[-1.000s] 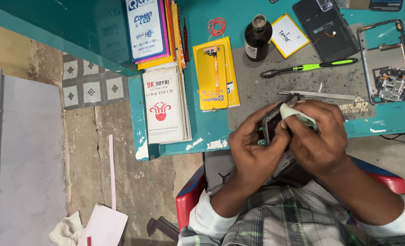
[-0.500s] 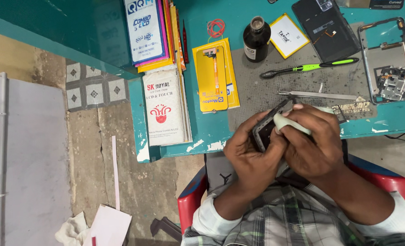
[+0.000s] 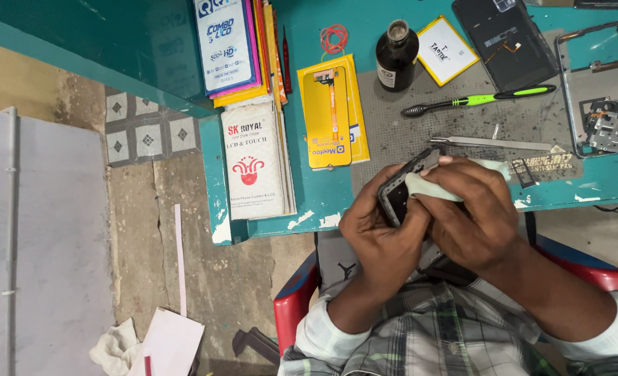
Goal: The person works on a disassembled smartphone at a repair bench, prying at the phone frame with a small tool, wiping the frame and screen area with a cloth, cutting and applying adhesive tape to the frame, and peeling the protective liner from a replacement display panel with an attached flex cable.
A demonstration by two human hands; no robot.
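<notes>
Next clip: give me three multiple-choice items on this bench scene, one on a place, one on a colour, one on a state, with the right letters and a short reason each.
1. Where does the dark bottle stand?
A. on the bench top, between the yellow package and the yellow-edged card
B. on the floor by the white cloth
C. on the red chair

2. What colour is the handle of the brush lying on the grey mat?
A. red
B. green and black
C. white

3. How is the phone frame held?
A. lying free on the mat
B. gripped in the left hand while the right hand presses a pale cloth against it
C. gripped in the right hand alone

Answers:
1 A, it stands on the teal bench between those two.
2 B, the handle shows bright green with black.
3 B, both hands close around it above the bench edge.
</notes>
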